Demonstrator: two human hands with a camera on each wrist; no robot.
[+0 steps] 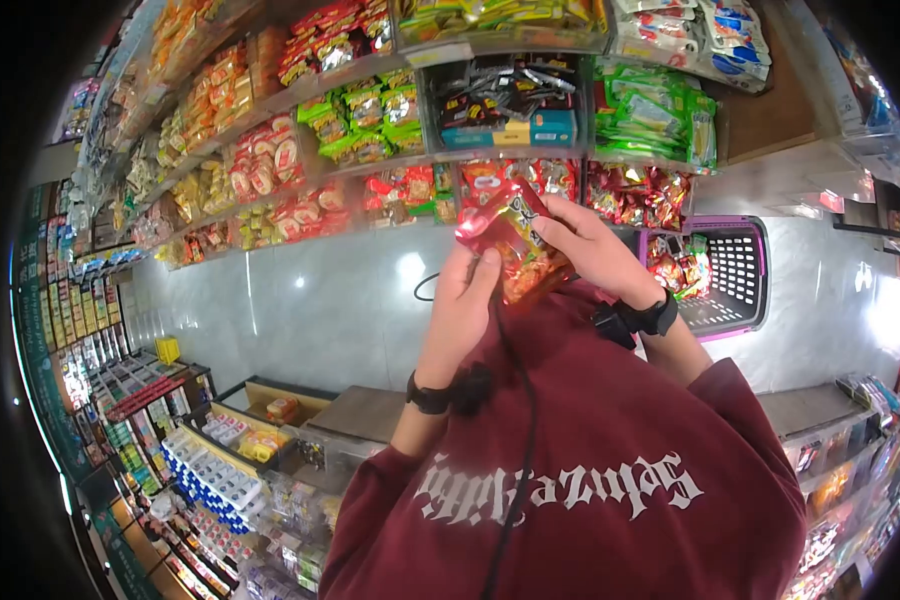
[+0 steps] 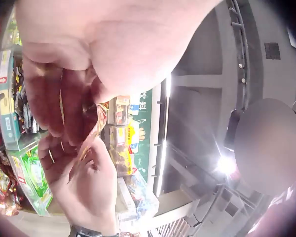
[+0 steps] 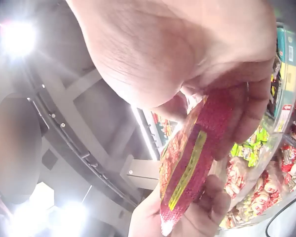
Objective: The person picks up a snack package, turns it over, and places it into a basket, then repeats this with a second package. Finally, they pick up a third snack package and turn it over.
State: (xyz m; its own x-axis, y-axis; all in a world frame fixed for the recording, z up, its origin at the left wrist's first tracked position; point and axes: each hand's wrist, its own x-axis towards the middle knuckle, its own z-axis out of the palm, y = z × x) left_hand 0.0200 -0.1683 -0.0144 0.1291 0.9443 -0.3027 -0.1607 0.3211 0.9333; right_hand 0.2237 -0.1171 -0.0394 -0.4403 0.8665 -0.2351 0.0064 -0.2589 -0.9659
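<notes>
A shiny red packet (image 1: 515, 240) with a printed front is held up before the chest in the head view. My left hand (image 1: 467, 290) grips its lower left side, thumb on the front. The right hand (image 1: 592, 248) pinches its upper right side, with the thumb over the front. Seen edge-on in the right wrist view, the packet (image 3: 187, 158) shows a yellow strip on its red back, and fingers of both hands lie behind it. In the left wrist view the packet (image 2: 91, 143) is a thin edge between the two palms.
Shelf bins of red packets (image 1: 638, 195), green packets (image 1: 660, 112) and black packets (image 1: 510, 90) stand ahead. At the right, a grey basket (image 1: 735, 275) with a purple rim holds several packets on the floor. More stocked shelves (image 1: 205, 480) stand behind at the left.
</notes>
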